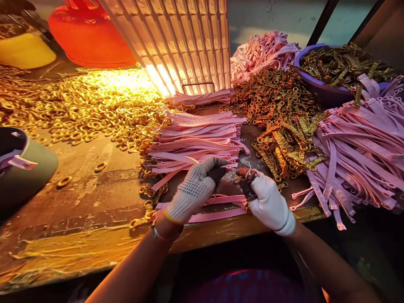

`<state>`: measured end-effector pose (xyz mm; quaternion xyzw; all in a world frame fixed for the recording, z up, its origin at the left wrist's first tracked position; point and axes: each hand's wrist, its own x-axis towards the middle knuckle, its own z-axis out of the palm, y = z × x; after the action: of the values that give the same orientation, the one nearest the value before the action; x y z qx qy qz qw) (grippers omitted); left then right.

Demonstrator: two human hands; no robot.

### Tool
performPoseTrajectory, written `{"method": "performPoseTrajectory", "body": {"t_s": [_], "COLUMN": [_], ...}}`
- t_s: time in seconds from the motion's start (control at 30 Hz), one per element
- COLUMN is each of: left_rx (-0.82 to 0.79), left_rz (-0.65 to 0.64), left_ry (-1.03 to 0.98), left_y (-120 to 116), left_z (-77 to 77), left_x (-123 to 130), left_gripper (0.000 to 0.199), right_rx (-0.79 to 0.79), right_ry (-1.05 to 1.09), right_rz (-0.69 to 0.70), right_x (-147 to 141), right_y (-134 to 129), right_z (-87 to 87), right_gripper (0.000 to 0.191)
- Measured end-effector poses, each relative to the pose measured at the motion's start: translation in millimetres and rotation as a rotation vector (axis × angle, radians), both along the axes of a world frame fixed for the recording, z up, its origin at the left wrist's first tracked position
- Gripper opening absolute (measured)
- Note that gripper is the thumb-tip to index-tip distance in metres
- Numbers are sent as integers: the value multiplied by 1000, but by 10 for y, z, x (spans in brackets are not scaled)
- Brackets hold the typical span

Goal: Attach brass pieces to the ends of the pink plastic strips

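My left hand (198,183), in a dotted white glove with dark fingertips, pinches a pink strap (190,158); its small looped end pokes out past the fingers. Close on its right, my right hand (265,193), in a white glove with dark, worn fingertips, is closed in a pinch. A small gold-coloured piece shows at its fingertips, its shape mostly hidden. The two hands' fingertips are a short gap apart. Beyond them lies a stack of pink straps (202,134), side by side. More loose straps (217,216) lie under the hands near the table edge.
Gold rings (94,101) heap across the left and back of the table (88,198). Right of the stack are gold link pieces (284,134) and a large pink strap pile (362,143). A purple basin (312,84), a ribbed translucent panel (189,46) and a dark bucket (38,168) stand around.
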<state>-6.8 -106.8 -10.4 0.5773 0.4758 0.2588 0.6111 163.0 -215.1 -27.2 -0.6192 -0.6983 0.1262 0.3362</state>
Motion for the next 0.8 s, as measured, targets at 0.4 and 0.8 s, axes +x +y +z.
{"method": "performPoseTrajectory", "body": {"t_s": [0.4,0.8], "left_rx": [-62,490], "left_rz": [36,-282], "left_ry": [37,226], "left_y": [-524,-412], "left_z": [60,-335], "left_x": [-293,-360], "left_gripper": [33,24], "right_rx": [-218,-269], "right_ry": [-528,-619], "right_rz": [43,10], "right_x": [-355,-365], "right_y": [2,52], "right_z": [93,-120], "right_gripper": [28,45]}}
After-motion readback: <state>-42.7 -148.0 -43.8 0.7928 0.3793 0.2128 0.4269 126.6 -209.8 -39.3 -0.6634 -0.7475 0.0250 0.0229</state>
